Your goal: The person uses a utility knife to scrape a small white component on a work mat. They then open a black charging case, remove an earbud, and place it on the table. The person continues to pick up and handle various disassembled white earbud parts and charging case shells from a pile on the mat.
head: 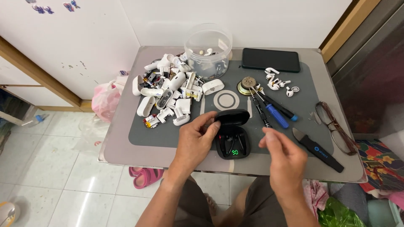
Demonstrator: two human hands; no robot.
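A grey rectangular desk [126,138] carries a dark grey work mat [168,134] with a heap of white plastic earbud-case parts [166,98] at its left. Near the front edge stands an open black plastic earbud case [232,141], lid up, green light showing. The left hand [194,141] grips its lid edge, while the right hand [283,154] hovers just beside it, fingers loosely curled, holding nothing visible.

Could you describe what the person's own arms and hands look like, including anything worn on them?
Both forearms are bare, with no sleeves reaching into view. The left hand and the right hand wear no gloves, and no ring, watch or bracelet shows on either hand or wrist. Each hand is seen from its back, with short fingernails on the fingers that show.
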